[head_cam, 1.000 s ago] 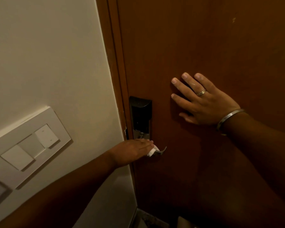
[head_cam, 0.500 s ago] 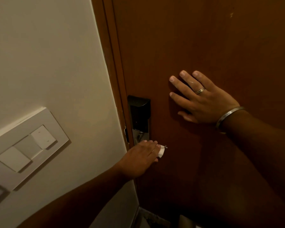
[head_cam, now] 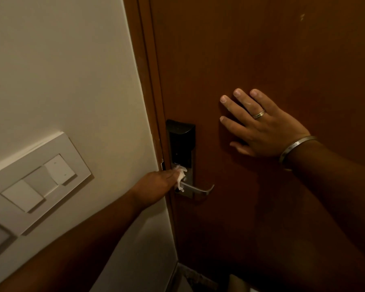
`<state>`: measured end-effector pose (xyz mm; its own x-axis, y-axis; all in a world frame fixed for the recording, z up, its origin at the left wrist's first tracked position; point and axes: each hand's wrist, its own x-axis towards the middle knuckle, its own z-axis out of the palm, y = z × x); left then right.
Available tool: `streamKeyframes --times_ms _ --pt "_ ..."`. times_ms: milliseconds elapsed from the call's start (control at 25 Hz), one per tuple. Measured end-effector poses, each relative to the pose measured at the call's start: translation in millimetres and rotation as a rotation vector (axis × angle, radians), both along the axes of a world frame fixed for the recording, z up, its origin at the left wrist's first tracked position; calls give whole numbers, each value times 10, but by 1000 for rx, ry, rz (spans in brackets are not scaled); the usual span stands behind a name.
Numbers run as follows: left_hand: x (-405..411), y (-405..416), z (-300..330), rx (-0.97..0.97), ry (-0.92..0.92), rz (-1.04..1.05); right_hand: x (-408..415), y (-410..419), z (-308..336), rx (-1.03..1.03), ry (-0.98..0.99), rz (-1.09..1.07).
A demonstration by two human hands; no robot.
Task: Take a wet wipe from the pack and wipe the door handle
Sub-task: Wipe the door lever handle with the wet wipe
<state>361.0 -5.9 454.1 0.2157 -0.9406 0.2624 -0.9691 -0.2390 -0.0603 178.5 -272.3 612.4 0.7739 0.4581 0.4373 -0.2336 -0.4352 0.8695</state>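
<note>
A silver lever door handle (head_cam: 199,189) juts right from a dark lock plate (head_cam: 181,142) on the brown wooden door (head_cam: 261,49). My left hand (head_cam: 156,185) grips a crumpled white wet wipe (head_cam: 180,178) and presses it against the handle's base, where the lever meets the plate. Most of the lever shows bare to the right of the wipe. My right hand (head_cam: 261,125), wearing a ring and a metal bangle, lies flat on the door above and right of the handle, fingers spread. The wipe pack is not in view.
A white switch panel (head_cam: 40,182) sits on the cream wall (head_cam: 61,70) to the left of the door frame (head_cam: 150,81). At the bottom edge, a strip of floor and a pale object (head_cam: 238,284) show dimly.
My left hand has slid the wipe left along the lever, from its outer end back to its base by the lock plate, uncovering the lever. My right hand stays flat on the door.
</note>
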Motion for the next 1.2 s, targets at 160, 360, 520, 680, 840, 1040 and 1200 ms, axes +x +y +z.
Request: streamKeyframes --times_ms 160,360,520,680,840,1040,1200 --pt "-31 -18 16 -25 -65 -137 13 -7 5 -2 6 9" --pt "-70 -39 86 -80 54 -63 5 -9 -5 12 -1 22" --pt "-66 -2 123 -66 -10 -133 -7 -8 -7 18 -3 14" --pt "8 -72 212 -13 -217 -181 8 -5 -9 23 8 14" --pt "-130 -43 251 42 -303 -208 5 -11 -7 13 1 20" --pt "-616 -188 60 -111 -221 -228 10 -3 -20 13 -8 24" --pt "-942 -458 -92 -84 -114 -181 -1 11 -8 14 -15 29"
